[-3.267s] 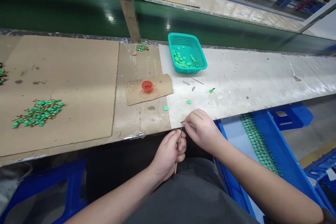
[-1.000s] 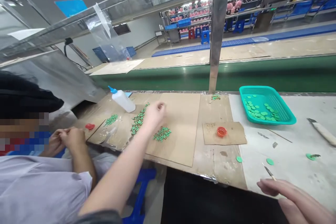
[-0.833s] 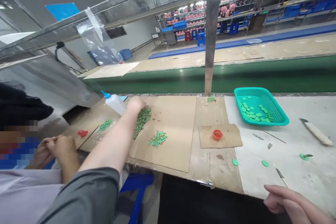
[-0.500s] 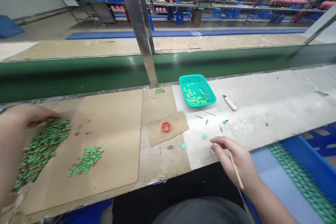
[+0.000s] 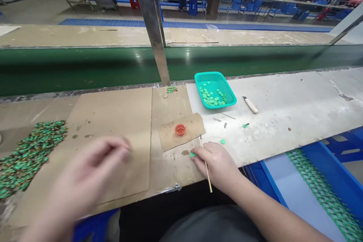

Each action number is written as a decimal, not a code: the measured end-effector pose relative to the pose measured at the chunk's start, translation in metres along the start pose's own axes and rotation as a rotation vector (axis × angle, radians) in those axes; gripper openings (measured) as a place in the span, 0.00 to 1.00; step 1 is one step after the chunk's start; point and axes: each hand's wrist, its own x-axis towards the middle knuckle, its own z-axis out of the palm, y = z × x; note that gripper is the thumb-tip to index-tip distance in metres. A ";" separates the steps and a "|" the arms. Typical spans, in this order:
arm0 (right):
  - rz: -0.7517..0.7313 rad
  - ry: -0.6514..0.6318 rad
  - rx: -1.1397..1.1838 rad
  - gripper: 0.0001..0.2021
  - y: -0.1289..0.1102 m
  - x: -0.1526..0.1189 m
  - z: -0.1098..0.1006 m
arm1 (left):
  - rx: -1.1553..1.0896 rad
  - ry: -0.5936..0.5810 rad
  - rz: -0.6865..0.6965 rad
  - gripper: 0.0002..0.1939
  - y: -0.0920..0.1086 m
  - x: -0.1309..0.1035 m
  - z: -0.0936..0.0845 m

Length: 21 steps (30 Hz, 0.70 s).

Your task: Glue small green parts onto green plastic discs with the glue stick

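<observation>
My right hand (image 5: 219,162) holds a thin brush (image 5: 208,179) with a pale wooden handle, its dark tip pointing away from me. Its thumb and forefinger are also at the edge of a small green disc (image 5: 193,154). My left hand (image 5: 87,174), blurred by motion, hovers over the brown cardboard (image 5: 133,121) with fingers curled together; anything in them is too smeared to make out. Ahead of the right hand, a small red cup (image 5: 180,130) with liquid sits on a cardboard scrap (image 5: 167,141). Another green disc (image 5: 223,141) lies flat to the right.
A turquoise basket (image 5: 235,100) contains several green discs. On the left spreads a pile of small green-and-brown pieces (image 5: 34,151). A white-handled knife (image 5: 250,105) and a green disc with a dark piece on it (image 5: 245,125) lie right. A blue crate (image 5: 334,170) stands below.
My left hand has left the pile and moved right across the cardboard. My right hand has moved left with the brush and reached the nearer green disc.
</observation>
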 end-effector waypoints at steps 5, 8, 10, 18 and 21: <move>0.086 0.103 0.182 0.13 -0.004 -0.002 -0.021 | -0.207 -0.162 0.493 0.06 0.044 -0.039 0.085; 0.276 0.213 0.368 0.05 -0.007 0.007 -0.033 | -0.130 -0.080 0.587 0.08 0.049 -0.042 0.108; 0.295 0.232 0.463 0.08 -0.010 0.021 -0.035 | -0.066 -0.072 0.612 0.08 0.043 -0.041 0.112; 0.135 0.315 0.358 0.09 -0.020 0.073 -0.013 | 0.022 -0.002 0.634 0.07 0.034 -0.045 0.129; 0.098 0.348 0.290 0.07 -0.017 0.077 0.001 | -0.007 0.016 0.569 0.07 0.030 -0.053 0.142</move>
